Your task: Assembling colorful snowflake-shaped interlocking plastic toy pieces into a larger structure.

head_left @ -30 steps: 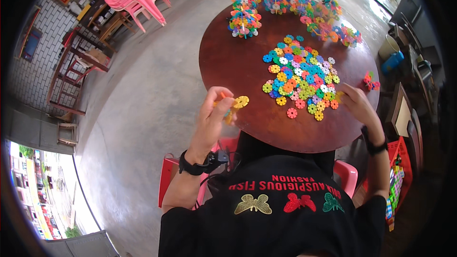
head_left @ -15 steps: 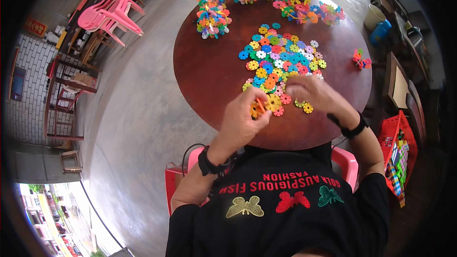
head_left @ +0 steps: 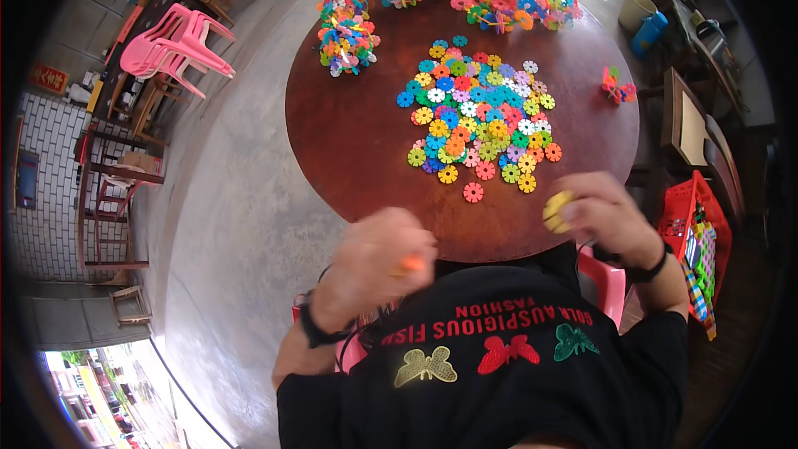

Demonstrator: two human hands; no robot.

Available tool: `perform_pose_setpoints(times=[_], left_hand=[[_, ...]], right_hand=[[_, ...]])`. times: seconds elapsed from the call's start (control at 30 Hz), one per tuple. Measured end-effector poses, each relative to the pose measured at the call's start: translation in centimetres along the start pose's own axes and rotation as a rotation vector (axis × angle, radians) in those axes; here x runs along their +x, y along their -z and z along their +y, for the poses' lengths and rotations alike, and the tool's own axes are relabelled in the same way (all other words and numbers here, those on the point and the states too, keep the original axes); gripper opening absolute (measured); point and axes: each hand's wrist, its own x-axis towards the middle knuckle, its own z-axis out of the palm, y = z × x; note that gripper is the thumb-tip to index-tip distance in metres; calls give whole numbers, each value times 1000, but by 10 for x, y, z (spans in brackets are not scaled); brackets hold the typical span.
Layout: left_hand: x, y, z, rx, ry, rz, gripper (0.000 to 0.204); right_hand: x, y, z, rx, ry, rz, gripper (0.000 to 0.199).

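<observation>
A loose heap of colourful flower-shaped plastic discs lies on the round brown table. My left hand, smeared by motion, is just off the table's near edge in front of my shirt. Its fingers close on an orange disc, of which only a bit shows. At the near right edge my right hand pinches a yellow disc between thumb and fingers. The two hands are well apart. A single pink disc is the heap's nearest piece.
Several balls built of such discs stand along the table's far edge. A small joined cluster sits at the right. Beside the table are a red basket, a beige bucket and a blue jug. Pink chairs stand far left.
My hands have drawn apart and back toward me. The left moved down-left with the orange piece; the right left the heap and now holds a yellow disc. The view shifted slightly.
</observation>
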Motion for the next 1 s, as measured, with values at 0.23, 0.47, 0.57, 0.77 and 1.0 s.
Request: perform_pose_setpoints(times=[0.23, 0.47, 0.57, 0.77, 1.0], left_hand=[[-46, 16, -26, -152, 626, 278, 41], [0, -48, -42, -514, 646, 98, 57], [24, -57, -40, -621, 660, 38, 57], [44, -68, -40, -669, 607, 17, 55], [56, -89, -29, 185, 222, -22, 36]], right_hand=[[22, 80, 9, -800, 403, 459, 16], [130, 105, 84, -1233, 442, 234, 16], [144, 99, 93, -1306, 344, 270, 16], [113, 47, 37, -996, 514, 284, 26], [88, 3, 31, -526, 400, 4, 27]])
